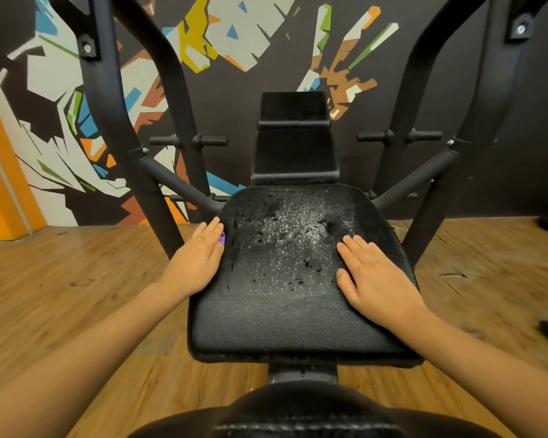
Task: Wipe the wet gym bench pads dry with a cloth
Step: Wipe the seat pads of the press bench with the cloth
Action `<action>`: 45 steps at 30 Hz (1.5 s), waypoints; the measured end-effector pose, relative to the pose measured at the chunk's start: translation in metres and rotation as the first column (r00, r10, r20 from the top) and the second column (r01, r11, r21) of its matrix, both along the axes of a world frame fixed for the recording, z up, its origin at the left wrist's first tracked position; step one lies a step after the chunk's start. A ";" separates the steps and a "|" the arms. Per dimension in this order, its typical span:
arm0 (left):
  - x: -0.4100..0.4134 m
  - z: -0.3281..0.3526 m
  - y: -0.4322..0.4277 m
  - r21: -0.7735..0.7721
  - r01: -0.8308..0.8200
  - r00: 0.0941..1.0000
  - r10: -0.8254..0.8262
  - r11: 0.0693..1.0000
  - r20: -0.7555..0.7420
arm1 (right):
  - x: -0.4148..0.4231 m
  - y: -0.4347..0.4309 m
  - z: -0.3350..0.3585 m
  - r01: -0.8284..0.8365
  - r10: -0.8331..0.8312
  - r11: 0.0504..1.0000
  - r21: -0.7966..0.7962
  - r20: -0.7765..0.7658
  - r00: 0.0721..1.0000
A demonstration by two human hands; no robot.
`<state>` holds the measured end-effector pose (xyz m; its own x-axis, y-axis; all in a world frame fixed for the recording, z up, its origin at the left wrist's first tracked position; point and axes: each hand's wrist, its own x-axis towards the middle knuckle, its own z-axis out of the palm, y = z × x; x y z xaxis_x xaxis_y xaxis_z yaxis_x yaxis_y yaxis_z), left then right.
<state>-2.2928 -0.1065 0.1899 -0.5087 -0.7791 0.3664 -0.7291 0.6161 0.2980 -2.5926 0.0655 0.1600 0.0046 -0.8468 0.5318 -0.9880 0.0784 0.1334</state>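
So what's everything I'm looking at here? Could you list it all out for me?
seat pad: one, black, centre, wet with droplets over its far half
back pad: one, black, upright behind the seat pad
head pad: one, black, on top of the back pad
machine frame: one, black tubes, either side of the pads
pegs: several, black, sticking out from the frame posts
mural wall: one, dark with multicoloured shapes, behind
floor: wood planks, brown, all around
purple item: one, small, under the left fingertips, unclear what
left hand: flat on the seat pad's left edge
right hand: flat on the seat pad's right side
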 end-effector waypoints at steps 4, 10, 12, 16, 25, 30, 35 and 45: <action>-0.026 0.025 -0.039 0.020 0.001 0.999 -0.001 1.000 0.037 | 0.000 -0.001 0.000 0.002 -0.002 1.000 0.000 -0.003 1.000; -0.020 0.019 -0.038 0.030 0.024 0.999 -0.025 0.999 0.028 | 0.000 -0.001 -0.002 0.008 -0.008 1.000 0.005 -0.002 1.000; -0.009 0.011 -0.020 0.031 0.042 0.999 -0.042 0.999 0.011 | -0.001 -0.001 -0.002 0.008 -0.008 1.000 0.012 0.002 1.000; 0.021 -0.013 0.009 -0.006 0.089 0.995 -0.089 0.996 -0.042 | -0.001 0.000 -0.001 -0.001 0.001 1.000 0.013 0.009 1.000; -0.023 0.023 -0.047 0.024 0.049 0.998 -0.050 0.998 0.039 | 0.000 0.001 -0.001 0.012 -0.011 1.000 0.011 -0.009 1.000; -0.060 0.051 -0.091 0.054 0.017 0.999 -0.018 0.998 0.027 | -0.001 -0.001 -0.003 0.027 -0.027 1.000 -0.004 -0.023 0.999; -0.078 0.064 -0.100 0.072 0.010 0.999 -0.013 0.997 0.043 | -0.002 -0.002 -0.005 0.020 -0.020 1.000 -0.016 -0.027 0.999; -0.027 0.023 -0.045 -0.036 0.061 0.997 -0.063 0.997 -0.052 | 0.001 0.000 -0.003 0.036 -0.036 0.999 -0.001 -0.027 0.999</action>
<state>-2.3197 -0.1510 0.2132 -0.5351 -0.7328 0.4203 -0.6728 0.6706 0.3125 -2.5917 0.0651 0.1572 -0.0117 -0.8465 0.5323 -0.9804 0.1144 0.1604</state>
